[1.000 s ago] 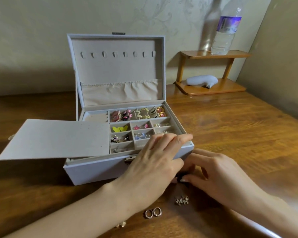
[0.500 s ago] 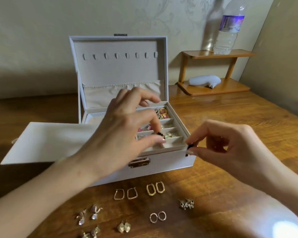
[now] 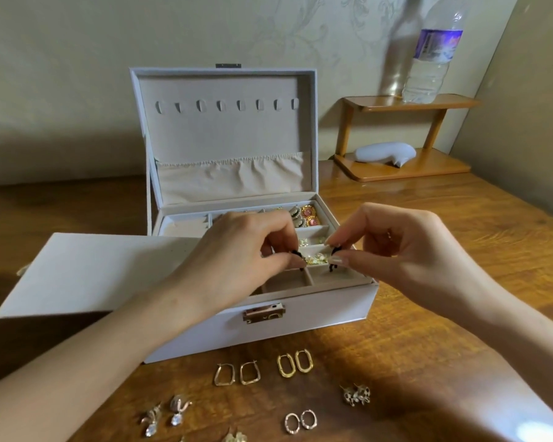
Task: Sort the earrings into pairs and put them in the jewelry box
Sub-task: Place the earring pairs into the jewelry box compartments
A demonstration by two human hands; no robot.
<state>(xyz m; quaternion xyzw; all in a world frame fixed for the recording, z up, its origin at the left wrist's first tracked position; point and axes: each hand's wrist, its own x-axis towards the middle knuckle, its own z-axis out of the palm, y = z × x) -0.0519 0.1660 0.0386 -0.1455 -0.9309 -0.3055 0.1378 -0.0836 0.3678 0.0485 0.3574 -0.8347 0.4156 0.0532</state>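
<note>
The open white jewelry box (image 3: 300, 317) stands mid-table with its lid up. My left hand (image 3: 237, 253) pinches a small black earring (image 3: 296, 252) over the front compartments. My right hand (image 3: 403, 250) pinches the matching black earring (image 3: 335, 256) just above the front right compartment. Gold and pink earrings (image 3: 307, 216) fill the back right cells. On the table in front of the box lie pairs: angular gold hoops (image 3: 237, 374), oval gold hoops (image 3: 295, 363), small round hoops (image 3: 300, 422), a cluster pair (image 3: 355, 394) and crystal drops (image 3: 165, 414).
A flat white insert panel (image 3: 87, 275) sticks out of the box's left side. A wooden two-tier stand (image 3: 406, 135) at the back right carries a water bottle (image 3: 431, 55) and a white object (image 3: 385, 153). Walls close the back and right.
Both hands lifted from the table by the box front, each with a black earring. They have come together over the front compartments. The view shifted down, showing more earrings on the table.
</note>
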